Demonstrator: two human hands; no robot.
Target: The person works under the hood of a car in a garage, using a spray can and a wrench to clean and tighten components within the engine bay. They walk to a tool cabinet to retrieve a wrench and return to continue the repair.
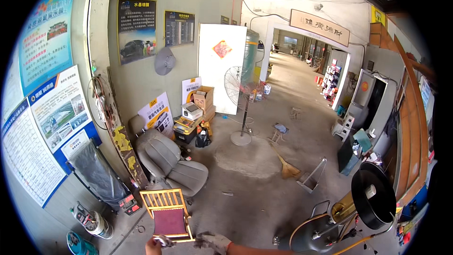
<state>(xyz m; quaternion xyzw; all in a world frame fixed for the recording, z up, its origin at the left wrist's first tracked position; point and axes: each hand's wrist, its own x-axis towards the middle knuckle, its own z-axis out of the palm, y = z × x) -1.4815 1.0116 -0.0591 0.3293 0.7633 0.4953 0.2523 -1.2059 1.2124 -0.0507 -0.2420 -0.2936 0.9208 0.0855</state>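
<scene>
At the lower edge my left hand (153, 247) is bare, its fingers closed on a crumpled grey-white piece that looks like a work glove (164, 241). To its right, my right hand (214, 242) wears a whitish work glove with dark, dirty fingers. Those fingers stretch toward the left, and I see nothing in them. A gap separates the two hands. Just beyond them stands a small wooden folding chair (168, 220) with a dark red seat; the hands overlap its front edge in the view.
A grey car seat (171, 160) sits beyond the chair. Farther off are a standing fan (242, 138), a broom (288, 167) and a metal dustpan (311, 179). At right stands a tank with a black round basin (361, 198). Buckets (98, 226) are at left.
</scene>
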